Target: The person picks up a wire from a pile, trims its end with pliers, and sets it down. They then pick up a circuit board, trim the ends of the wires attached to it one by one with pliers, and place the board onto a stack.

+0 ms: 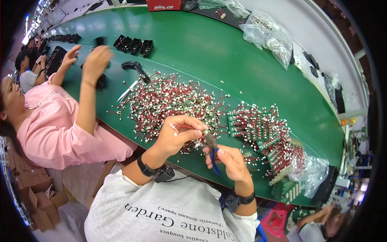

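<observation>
My left hand [176, 135] is closed, pinching a small piece with red wires [184, 126] and white plugs between thumb and fingers. In my right hand [230, 161] is a pair of pliers [211, 142] with blue grips. Their dark jaws point up and left and meet the piece at my left fingertips; whether they bite on it is too small to tell. Just beyond my hands spreads a large heap of red-wired white connectors [169, 99]. Green circuit board panels [250, 124] carrying the same wired connectors lie right of the pliers.
On the green table [193, 44], tweezers [127, 91] and a black coiled cable [135, 66] lie left of the heap. Black housings [135, 46] stand farther back. A co-worker in pink [68, 125] works at left. Clear plastic bags [312, 171] lie at right.
</observation>
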A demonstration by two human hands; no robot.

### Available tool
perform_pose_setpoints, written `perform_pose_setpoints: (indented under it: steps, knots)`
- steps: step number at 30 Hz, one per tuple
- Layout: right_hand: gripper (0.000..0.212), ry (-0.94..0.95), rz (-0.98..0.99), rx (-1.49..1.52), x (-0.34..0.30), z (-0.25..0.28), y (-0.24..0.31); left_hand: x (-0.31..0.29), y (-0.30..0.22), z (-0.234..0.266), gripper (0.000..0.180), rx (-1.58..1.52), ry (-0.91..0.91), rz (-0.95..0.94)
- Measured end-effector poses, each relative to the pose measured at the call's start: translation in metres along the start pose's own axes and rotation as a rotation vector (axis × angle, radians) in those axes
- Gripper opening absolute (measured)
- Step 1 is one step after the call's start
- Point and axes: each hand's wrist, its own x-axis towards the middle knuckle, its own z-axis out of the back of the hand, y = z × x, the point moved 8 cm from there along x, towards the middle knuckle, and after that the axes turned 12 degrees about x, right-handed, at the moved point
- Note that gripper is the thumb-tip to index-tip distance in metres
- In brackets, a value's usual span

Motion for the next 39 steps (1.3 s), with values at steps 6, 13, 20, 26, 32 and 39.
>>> perform_pose_setpoints:
  steps: [6,13,20,26,32,39]
  knots:
    - [0.039,-0.274,0.247,-0.613,0.005,0.011,0.035,-0.005,-0.022,0.029,0.017,0.209,-0.243,-0.164]
    - [0.034,-0.47,0.441,-1.179,-0.004,-0.004,0.062,-0.011,-0.036,0.027,0.019,0.447,-0.192,-0.224]
    - [0.033,-0.244,0.376,-0.765,-0.001,-0.028,0.054,-0.007,-0.029,0.01,0.018,0.29,-0.089,-0.23]
    - [0.032,-0.239,0.306,-0.761,-0.008,-0.017,0.048,-0.003,-0.037,0.0,0.017,0.464,-0.064,-0.326]
    - [0.036,-0.212,0.266,-0.675,-0.01,-0.004,0.034,-0.003,-0.034,-0.004,0.016,0.517,-0.05,-0.327]
    - [0.049,0.011,0.042,-0.05,0.002,-0.004,0.0,0.0,-0.001,0.001,0.013,-0.107,0.054,-0.002]
